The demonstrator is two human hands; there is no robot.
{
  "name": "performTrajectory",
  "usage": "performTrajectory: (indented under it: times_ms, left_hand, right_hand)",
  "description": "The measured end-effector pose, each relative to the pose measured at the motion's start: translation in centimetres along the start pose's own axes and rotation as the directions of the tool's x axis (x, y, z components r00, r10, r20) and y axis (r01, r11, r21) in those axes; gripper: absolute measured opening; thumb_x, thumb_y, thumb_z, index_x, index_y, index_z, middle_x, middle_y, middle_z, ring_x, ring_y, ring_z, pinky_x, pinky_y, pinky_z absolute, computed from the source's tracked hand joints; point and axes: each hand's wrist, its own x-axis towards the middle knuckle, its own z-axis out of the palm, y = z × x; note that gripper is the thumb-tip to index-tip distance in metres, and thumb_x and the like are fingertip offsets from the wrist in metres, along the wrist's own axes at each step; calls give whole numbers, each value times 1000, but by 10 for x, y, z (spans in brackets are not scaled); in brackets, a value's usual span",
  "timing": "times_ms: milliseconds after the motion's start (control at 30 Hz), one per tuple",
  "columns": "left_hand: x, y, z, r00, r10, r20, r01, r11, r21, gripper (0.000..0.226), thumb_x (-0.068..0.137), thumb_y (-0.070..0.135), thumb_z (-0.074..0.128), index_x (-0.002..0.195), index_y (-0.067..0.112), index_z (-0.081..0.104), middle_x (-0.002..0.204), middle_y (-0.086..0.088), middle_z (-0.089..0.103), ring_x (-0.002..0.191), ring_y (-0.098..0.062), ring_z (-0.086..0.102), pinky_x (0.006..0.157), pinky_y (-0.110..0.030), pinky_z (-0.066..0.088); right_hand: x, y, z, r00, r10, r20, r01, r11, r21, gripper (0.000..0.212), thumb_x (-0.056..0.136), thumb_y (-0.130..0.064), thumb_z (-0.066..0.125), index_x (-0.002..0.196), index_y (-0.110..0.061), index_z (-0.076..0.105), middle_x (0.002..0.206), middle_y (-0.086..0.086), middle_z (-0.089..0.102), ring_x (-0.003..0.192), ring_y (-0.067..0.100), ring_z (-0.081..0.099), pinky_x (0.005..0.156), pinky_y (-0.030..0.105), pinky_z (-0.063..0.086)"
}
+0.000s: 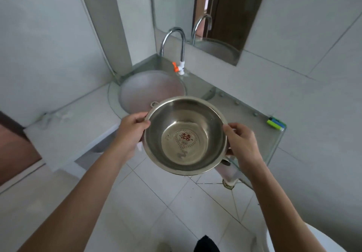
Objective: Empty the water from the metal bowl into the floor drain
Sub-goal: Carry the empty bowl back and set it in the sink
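A round metal bowl [186, 136] with a red heart-shaped mark on its bottom is held level in the air, in front of the glass counter. A shallow layer of clear water lies in it. My left hand [132, 132] grips the bowl's left rim, thumb over the edge. My right hand [241, 144] grips the right rim in the same way. Below the bowl lies the white tiled floor [156, 202]. No floor drain shows in view; the bowl and my arms hide part of the floor.
Behind the bowl a round frosted glass basin [152, 89] sits in a glass counter [260, 132] under a curved chrome tap [176, 43] with an orange valve. Green and blue markers [276, 123] lie on the counter's right end. A mirror [215, 16] hangs above. A white ledge [68, 126] stands left.
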Motion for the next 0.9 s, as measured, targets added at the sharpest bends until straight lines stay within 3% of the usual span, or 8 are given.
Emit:
performTrajectory:
  times_ms: [100, 267, 400, 500, 667, 800, 900]
  left_hand:
    - [28, -6, -28, 996, -47, -70, 47, 999, -4, 33, 95, 4, 57, 93, 28, 79, 88, -6, 79, 80, -25, 71, 71, -38, 55]
    - [87, -18, -61, 982, -146, -119, 146, 989, -14, 27, 93, 4, 62, 112, 15, 77, 100, -12, 79, 89, -30, 73, 70, -36, 57]
    - [152, -17, -82, 968, -174, -183, 169, 985, -42, 22, 90, 4, 68, 109, 13, 75, 93, -11, 78, 75, -23, 71, 53, -23, 54]
    - [203, -8, -90, 966, -164, -201, 165, 986, -11, 23, 91, 0, 65, 109, 12, 74, 89, -8, 78, 70, -19, 73, 47, -17, 53]
    - [290, 4, -98, 969, -180, -170, 197, 977, 84, 33, 93, -4, 61, 124, 7, 68, 109, -15, 73, 88, -27, 69, 67, -30, 55]
    - [355, 1, -99, 981, -167, -98, 185, 960, 211, 33, 91, -9, 57, 104, 16, 74, 102, -15, 74, 86, -31, 69, 77, -39, 58]
    - [410, -9, -98, 984, -174, -39, 178, 935, 307, 38, 95, -8, 50, 113, 18, 72, 110, -12, 68, 88, -25, 66, 73, -33, 56]
  right_hand:
    - [18, -9, 39, 997, 41, 59, -42, 999, 10, 17, 98, -22, 60, 101, -13, 74, 88, 19, 76, 62, 24, 73, 53, 33, 61]
    - [67, -16, 95, 990, 86, 115, -82, 996, -32, 20, 96, -16, 56, 98, -12, 76, 95, 22, 75, 78, 34, 75, 68, 47, 65]
    - [127, -28, 148, 978, 108, 176, -113, 993, 18, 20, 95, -13, 57, 94, -12, 77, 90, 26, 75, 64, 27, 73, 56, 46, 65]
    - [175, -33, 182, 976, 125, 180, -137, 989, 55, 21, 92, -15, 58, 96, -15, 79, 81, 16, 76, 56, 20, 74, 51, 33, 61]
    - [242, -43, 230, 972, 153, 178, -152, 988, -18, 28, 92, -16, 55, 107, -19, 78, 90, 13, 79, 66, 25, 79, 63, 40, 67]
    - [277, -44, 254, 972, 187, 139, -177, 981, -83, 28, 92, -11, 50, 91, -23, 76, 81, 13, 79, 63, 26, 79, 62, 43, 67]
    - [301, -37, 275, 964, 244, 102, -231, 965, -122, 26, 93, -5, 51, 92, -13, 76, 75, 11, 77, 53, 17, 76, 53, 32, 64]
